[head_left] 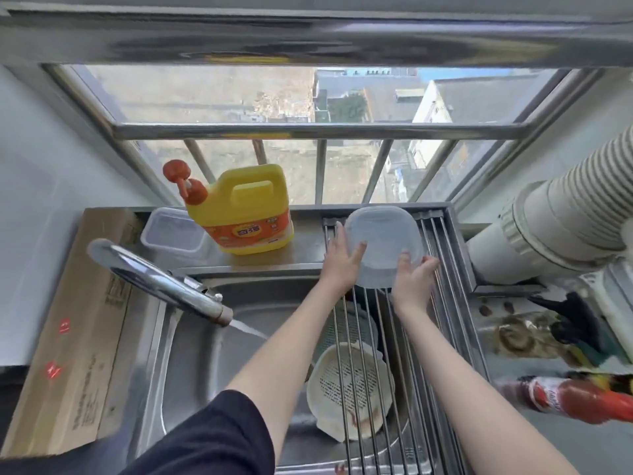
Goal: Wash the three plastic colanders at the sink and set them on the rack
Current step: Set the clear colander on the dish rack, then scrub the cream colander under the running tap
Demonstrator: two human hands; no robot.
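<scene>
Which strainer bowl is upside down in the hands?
The pale see-through colander, held bottom-up over the rack by the left hand and right hand. The white colander sits in the sink below, open side up.

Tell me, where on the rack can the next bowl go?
Bare bars lie on the rack right of the translucent colander both hands hold, and on its near half over the white colander down in the sink. The ledge around the yellow soap jug is crowded.
</scene>
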